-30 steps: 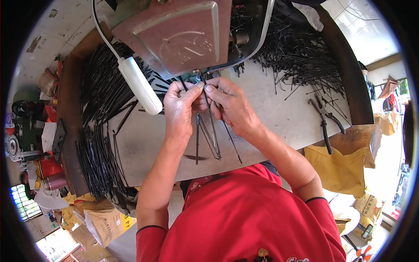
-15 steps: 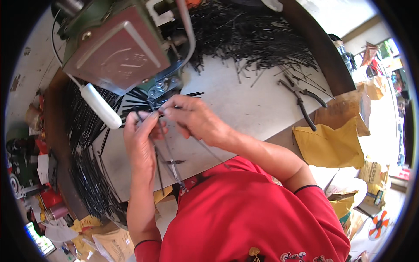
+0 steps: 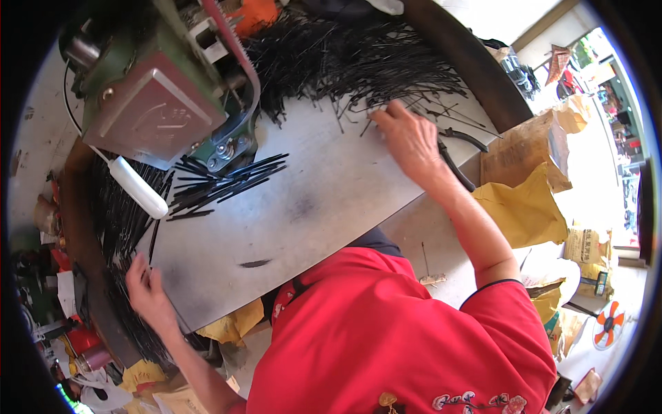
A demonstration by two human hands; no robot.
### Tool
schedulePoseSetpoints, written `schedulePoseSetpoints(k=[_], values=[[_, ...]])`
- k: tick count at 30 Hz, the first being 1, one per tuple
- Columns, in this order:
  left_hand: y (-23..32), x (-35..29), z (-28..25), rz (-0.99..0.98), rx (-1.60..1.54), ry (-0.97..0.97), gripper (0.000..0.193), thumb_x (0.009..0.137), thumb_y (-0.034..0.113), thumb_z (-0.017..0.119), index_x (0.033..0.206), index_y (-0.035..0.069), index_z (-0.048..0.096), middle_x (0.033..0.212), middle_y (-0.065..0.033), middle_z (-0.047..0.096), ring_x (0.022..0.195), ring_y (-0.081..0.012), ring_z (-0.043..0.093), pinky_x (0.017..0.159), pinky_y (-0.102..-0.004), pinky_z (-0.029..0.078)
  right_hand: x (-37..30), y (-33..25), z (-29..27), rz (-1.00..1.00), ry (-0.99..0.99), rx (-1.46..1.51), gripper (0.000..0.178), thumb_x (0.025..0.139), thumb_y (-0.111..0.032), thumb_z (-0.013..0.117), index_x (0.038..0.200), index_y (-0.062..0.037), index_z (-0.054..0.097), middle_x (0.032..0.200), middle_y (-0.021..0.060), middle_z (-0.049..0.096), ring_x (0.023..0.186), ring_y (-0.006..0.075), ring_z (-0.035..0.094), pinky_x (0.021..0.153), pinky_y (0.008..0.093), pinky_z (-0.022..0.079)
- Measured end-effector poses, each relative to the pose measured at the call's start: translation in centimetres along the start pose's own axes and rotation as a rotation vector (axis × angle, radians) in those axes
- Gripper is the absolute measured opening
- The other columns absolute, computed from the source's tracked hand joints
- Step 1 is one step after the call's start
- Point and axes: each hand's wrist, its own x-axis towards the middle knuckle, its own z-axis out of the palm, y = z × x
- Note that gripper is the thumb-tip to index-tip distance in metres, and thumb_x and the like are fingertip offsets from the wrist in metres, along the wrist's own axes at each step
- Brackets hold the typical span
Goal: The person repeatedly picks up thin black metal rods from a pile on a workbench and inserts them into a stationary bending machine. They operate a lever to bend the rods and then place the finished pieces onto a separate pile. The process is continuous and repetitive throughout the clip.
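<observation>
The right hand (image 3: 405,141), fingers bent, is at the near edge of the far rods (image 3: 345,58), which spread over the surface (image 3: 324,183) toward its 11 o'clock; whether it grasps one, I cannot tell. The left hand (image 3: 147,290), blurred and partly curled, is close to the left rods (image 3: 117,217), at its 11 o'clock; its hold I also cannot tell. The black strips (image 3: 231,182) lie well apart from both hands, at 1 o'clock from the left one.
</observation>
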Motion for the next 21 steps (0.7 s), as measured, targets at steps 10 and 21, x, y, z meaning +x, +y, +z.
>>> schedulePoseSetpoints(k=[10, 21], values=[[6.4, 1.0, 11.3, 0.518, 0.1, -0.144, 0.027, 0.077, 0.004, 0.069, 0.104, 0.006, 0.065, 0.099, -0.0081, 0.062, 0.087, -0.0282, 0.058, 0.079, -0.0361, 0.048, -1.3, -7.8, 2.3, -0.343, 0.006, 0.314, 0.01, 0.079, -0.012, 0.063, 0.079, -0.0046, 0.057, 0.08, 0.0093, 0.052, 0.063, 0.0283, 0.061, 0.055, 0.0395, 0.048], [7.2, -0.2, 10.8, 0.397, -0.144, -0.082, 0.02, 0.077, -0.003, 0.067, 0.095, 0.006, 0.068, 0.098, -0.0068, 0.064, 0.085, -0.0232, 0.061, 0.071, -0.0309, 0.051, 0.8, -5.6, 1.1, -0.081, -0.156, 0.496, 0.01, 0.077, -0.015, 0.061, 0.08, -0.0048, 0.061, 0.077, 0.0115, 0.066, 0.065, 0.0288, 0.065, 0.061, 0.0385, 0.051]])
